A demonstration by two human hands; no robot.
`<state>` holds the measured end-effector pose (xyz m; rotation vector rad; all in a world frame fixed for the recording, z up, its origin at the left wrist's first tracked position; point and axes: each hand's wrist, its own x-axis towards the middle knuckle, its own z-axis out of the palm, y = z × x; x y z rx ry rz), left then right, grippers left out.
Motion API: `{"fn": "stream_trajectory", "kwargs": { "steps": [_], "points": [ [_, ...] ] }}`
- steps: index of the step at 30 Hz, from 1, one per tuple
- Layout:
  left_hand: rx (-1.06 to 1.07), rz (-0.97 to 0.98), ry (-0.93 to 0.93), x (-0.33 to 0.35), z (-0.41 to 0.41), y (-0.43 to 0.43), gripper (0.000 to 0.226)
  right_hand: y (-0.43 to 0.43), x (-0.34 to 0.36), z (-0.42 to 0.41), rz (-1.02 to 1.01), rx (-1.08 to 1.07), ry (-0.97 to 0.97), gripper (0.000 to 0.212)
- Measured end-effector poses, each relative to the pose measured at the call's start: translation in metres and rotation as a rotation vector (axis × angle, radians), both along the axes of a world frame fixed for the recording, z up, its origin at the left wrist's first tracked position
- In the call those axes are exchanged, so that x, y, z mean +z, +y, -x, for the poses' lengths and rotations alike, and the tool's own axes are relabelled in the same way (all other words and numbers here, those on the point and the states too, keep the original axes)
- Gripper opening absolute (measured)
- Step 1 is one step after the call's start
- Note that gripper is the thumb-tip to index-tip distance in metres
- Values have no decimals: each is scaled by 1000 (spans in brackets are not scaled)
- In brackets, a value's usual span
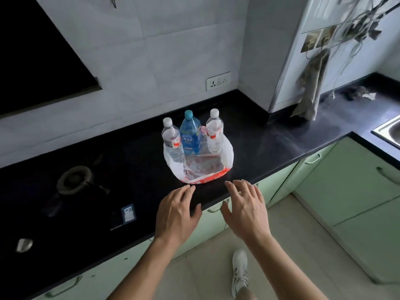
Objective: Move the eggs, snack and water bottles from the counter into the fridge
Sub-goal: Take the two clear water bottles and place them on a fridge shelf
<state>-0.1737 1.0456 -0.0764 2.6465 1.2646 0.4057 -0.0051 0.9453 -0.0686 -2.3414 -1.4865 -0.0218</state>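
Three water bottles stand on the black counter (281,137): a clear one with a white cap (172,140) at left, a blue one with a teal cap (190,135) in the middle, a second clear one (214,132) at right. In front of them lies a white and red plastic bag (201,167) with a reddish packet showing through it. My left hand (176,213) and my right hand (246,206) hover over the counter's front edge just short of the bag, fingers spread, holding nothing. No eggs or fridge are in view.
A gas hob burner (73,180) is set into the counter at left. A steel sink (389,131) lies at the far right. A cloth (311,87) hangs by the wall column. Pale green cabinet doors (346,185) run below the counter. My white shoe (239,271) is on the tiled floor.
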Motion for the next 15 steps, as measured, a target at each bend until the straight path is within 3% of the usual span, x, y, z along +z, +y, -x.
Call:
{"fn": "stream_trajectory", "kwargs": {
  "steps": [8, 15],
  "points": [
    [180, 4, 19, 0, -66, 65, 52, 93, -10, -96, -26, 130, 51, 47],
    [392, 61, -96, -4, -92, 96, 49, 158, -24, -151, 6, 253, 78, 54]
  ]
}}
